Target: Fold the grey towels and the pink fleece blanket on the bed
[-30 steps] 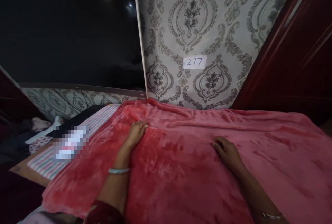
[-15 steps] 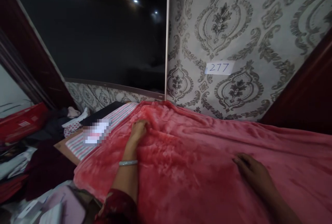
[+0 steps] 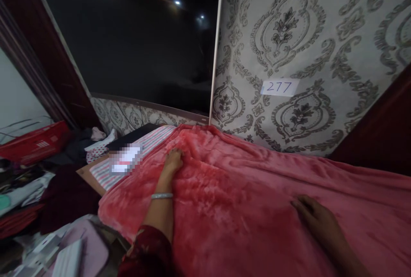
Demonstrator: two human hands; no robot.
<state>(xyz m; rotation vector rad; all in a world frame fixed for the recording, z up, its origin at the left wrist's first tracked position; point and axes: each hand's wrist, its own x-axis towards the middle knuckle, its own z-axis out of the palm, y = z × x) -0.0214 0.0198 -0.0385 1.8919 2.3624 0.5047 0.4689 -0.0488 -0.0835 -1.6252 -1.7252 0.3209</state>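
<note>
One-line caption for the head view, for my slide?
Both hands, left and right, press flat on a plush red fleece blanket below patterned wallpaper.

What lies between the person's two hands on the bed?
In the head view, only the pink blanket lies between the left hand and the right hand. Both hands rest on it, and nothing else sits on that stretch.

My left hand (image 3: 172, 160) and right hand (image 3: 316, 218) are pressing flat on the pink blanket (image 3: 244, 208), a plush fleece with a soft sheen. Left of the blanket a matt striped cloth (image 3: 105, 173) is showing. Above the blanket, glossy dark glass (image 3: 135, 50) is reflecting lights beside matt patterned wallpaper (image 3: 308, 33) bearing a paper label (image 3: 279, 87). My bangle (image 3: 162, 196) is gleaming like metal.
</note>
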